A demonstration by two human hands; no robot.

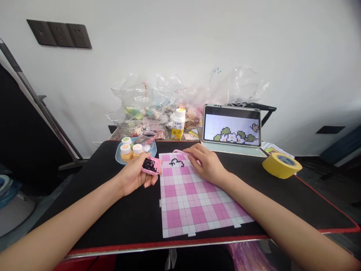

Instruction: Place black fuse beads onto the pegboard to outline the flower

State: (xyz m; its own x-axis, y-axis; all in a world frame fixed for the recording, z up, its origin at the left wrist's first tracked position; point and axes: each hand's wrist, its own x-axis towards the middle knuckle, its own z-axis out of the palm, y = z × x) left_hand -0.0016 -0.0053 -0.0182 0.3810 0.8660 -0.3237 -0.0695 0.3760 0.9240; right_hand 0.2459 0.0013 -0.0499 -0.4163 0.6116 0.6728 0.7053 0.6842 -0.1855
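Note:
My left hand [138, 171] grips a small pink tray [151, 171] of black beads [149, 164], held just off the left edge of a pink and white checked pegboard [186, 203]. Over the board's far right part, my right hand [205, 162] pinches pink tweezers [180, 151], whose tip points left above the board. Black beads [176, 162] form a short curved outline near the board's far left corner. Behind it, a propped tablet [232, 126] displays a gridded pixel pattern with green leaves and white flowers.
Left of the board, a blue tray [120, 156] carries several small jars [126, 152]. A white and yellow bottle [178, 125] stands before clear plastic bags [149, 105] along the wall. Yellow tape [278, 167] lies on the black mat [304, 203] at right.

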